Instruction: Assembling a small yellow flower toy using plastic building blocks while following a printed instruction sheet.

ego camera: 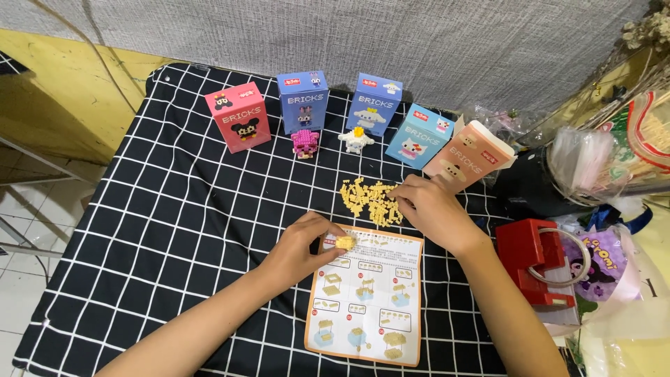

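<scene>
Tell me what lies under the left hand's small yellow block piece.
The instruction sheet lies under the small yellow block piece held by the left hand, on the checked cloth. The fingers cover the sheet's top left corner, so that corner cannot be seen.

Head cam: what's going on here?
A person is at a black grid-checked cloth. The left hand pinches a small yellow brick assembly over an instruction sheet. The right hand picks at a pile of loose yellow bricks. Five toy-brick boxes and two finished figures stand behind.
</scene>
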